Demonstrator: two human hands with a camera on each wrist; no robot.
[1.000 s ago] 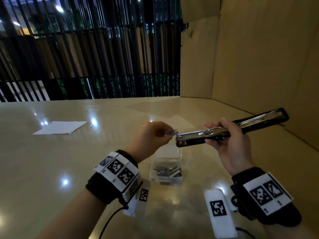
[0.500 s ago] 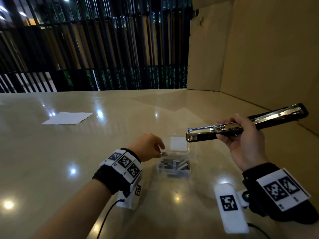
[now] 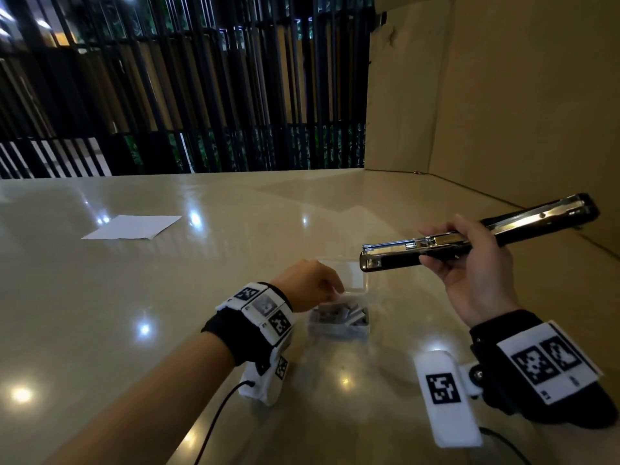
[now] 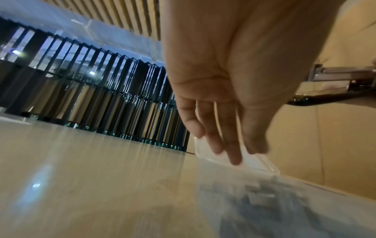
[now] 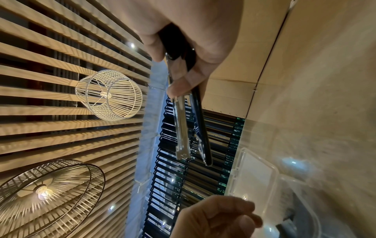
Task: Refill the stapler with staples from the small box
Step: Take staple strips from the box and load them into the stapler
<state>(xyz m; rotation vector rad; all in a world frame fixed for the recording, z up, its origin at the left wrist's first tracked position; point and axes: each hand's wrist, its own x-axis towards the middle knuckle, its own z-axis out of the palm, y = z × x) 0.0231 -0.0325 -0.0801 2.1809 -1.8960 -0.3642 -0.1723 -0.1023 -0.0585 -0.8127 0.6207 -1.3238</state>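
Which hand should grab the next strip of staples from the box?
Left. The left hand is over the open staple box, fingers free; the right hand holds the opened stapler.

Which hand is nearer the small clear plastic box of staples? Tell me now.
Left. The left hand is right at the small clear plastic box of staples, fingers reaching over its rim. The right hand is raised above and to the right, holding the long black stapler.

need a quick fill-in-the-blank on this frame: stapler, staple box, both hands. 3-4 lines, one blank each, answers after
1. The opened stapler is held off the table by the ____ hand.
2. The left hand reaches down to the clear plastic ____ of staples.
3. The box's lid is ____.
4. A sheet of ____ lies on the table at far left.

Answers: right; box; open; paper
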